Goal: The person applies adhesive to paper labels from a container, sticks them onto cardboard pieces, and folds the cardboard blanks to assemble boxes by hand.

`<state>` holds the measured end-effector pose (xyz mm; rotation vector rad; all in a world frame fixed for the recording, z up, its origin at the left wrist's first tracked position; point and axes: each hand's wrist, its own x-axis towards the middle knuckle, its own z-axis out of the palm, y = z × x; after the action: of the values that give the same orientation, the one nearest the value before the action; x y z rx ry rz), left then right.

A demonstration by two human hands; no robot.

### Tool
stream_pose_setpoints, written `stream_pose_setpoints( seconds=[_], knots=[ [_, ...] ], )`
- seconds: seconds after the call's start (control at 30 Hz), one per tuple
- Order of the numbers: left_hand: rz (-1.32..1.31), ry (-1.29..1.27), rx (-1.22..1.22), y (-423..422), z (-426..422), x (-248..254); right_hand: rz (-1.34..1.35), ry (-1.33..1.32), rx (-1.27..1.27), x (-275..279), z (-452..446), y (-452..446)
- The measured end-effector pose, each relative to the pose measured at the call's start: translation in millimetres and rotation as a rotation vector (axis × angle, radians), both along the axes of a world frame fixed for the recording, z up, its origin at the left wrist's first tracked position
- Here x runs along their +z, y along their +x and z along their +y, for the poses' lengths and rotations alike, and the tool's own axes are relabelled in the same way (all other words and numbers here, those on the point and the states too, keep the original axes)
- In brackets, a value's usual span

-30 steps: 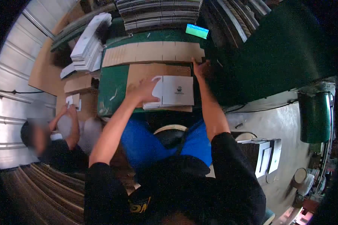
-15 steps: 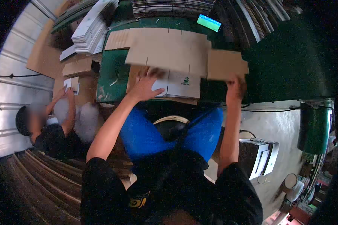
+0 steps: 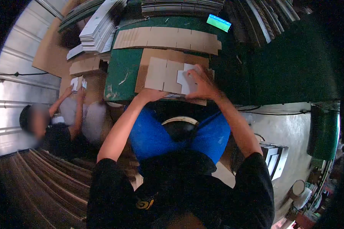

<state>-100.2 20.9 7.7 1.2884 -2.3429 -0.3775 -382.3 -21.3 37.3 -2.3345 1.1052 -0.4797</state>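
Note:
A brown cardboard box blank [image 3: 156,72] lies on a stack of blanks in front of me, its right end bent over so a white printed-side flap [image 3: 185,82] shows. My right hand [image 3: 204,84] is curved around that folded end, thumb at the near edge and fingers at the far side. At the near left edge, my left hand [image 3: 152,95] presses against the blank, its fingers close together and partly hidden. Beneath is a larger brown sheet [image 3: 141,65].
A row of overlapped flat blanks [image 3: 168,37] lies farther back on the green table [image 3: 118,72]. Beyond are a lit phone [image 3: 219,23] and a stack of white blanks [image 3: 97,30]. At left, another person [image 3: 57,126] handles a small white and brown piece.
The blank came down from its raised position onto the stack, and its right end is now folded over. My right hand moved left; my left hand moved down to the near edge.

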Motion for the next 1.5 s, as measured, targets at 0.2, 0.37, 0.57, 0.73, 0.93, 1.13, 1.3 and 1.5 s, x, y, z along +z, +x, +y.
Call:
stream_pose_setpoints(
  seconds=[0.2, 0.37, 0.57, 0.73, 0.93, 1.13, 1.3, 1.5],
  knots=[
    [0.224, 0.541, 0.118, 5, 19, 28, 0.054, -0.072, -0.029, -6, 5, 8],
    [0.642, 0.542, 0.179, 3, 29, 46, 0.143, -0.035, -0.014, -5, 7, 2],
    [-0.216, 0.198, -0.150, -8, -47, 59, 0.200, -0.073, -0.070, -9, 8, 3],
    [-0.311, 0.275, -0.151, -15, -46, 66, 0.032, -0.082, -0.048, -23, 7, -1],
    [-0.292, 0.289, -0.163, -14, -44, 67, -0.023, -0.094, -0.030, -19, 5, 3],
    [-0.190, 0.348, -0.147, -9, -47, 54, -0.059, -0.113, -0.026, -22, 4, 4],
    [-0.343, 0.261, -0.106, -10, -43, 46, 0.014, -0.101, -0.048, -16, 9, 4],
    [-0.390, 0.335, -0.113, -21, -42, 73, 0.262, 0.063, 0.063, 10, 5, 19]
  ],
)
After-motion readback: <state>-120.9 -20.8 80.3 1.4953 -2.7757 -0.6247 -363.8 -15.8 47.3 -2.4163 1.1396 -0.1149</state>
